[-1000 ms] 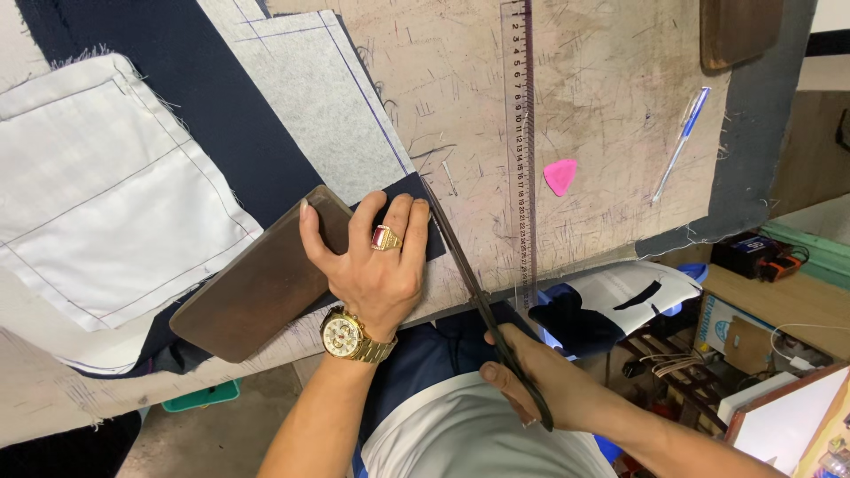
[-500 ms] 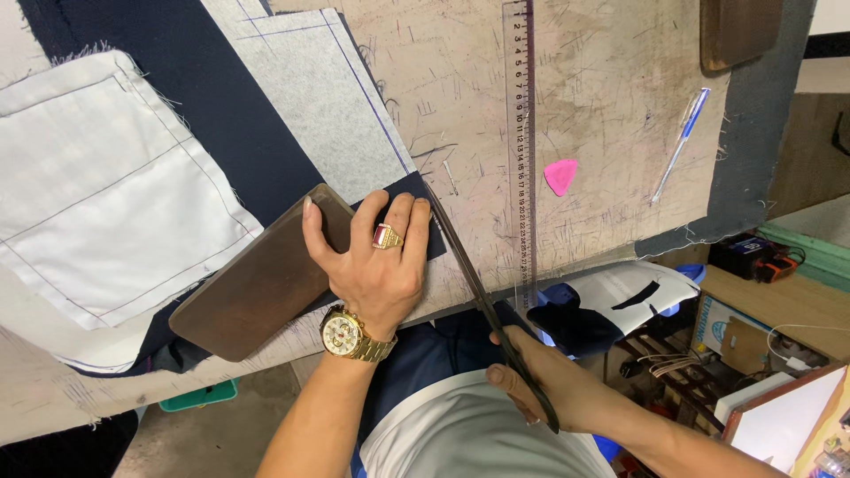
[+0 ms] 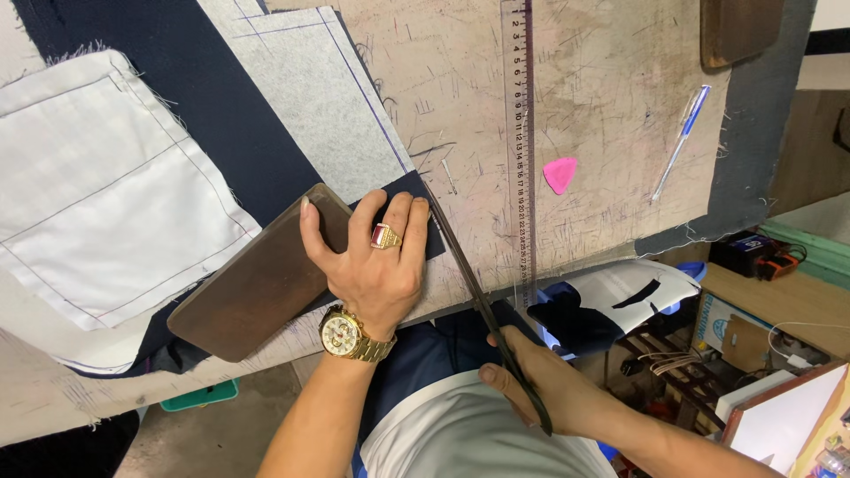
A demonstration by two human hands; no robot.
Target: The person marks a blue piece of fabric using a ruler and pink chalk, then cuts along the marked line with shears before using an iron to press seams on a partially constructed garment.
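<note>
My left hand (image 3: 376,265), with a ring and a gold watch, lies flat on the corner of a dark navy cloth (image 3: 212,142) and partly on a brown wooden block (image 3: 252,283) that weighs the cloth down. My right hand (image 3: 540,381) grips the handles of long black scissors (image 3: 474,292) below the table's edge. The blades run up along the right edge of the cloth, just beside my left fingers. A grey interlining piece (image 3: 310,97) lies on the cloth above my left hand.
A white lining piece (image 3: 106,195) lies at the left. A long clear ruler (image 3: 518,133), a pink tailor's chalk (image 3: 560,173) and a blue pen (image 3: 680,140) rest on the scratched worktable (image 3: 611,80). Another wooden block (image 3: 739,31) sits at the top right. Clutter fills the shelves at lower right.
My right hand and the scissors' handles have slid slightly down and to the right. My left hand and the block stay put.
</note>
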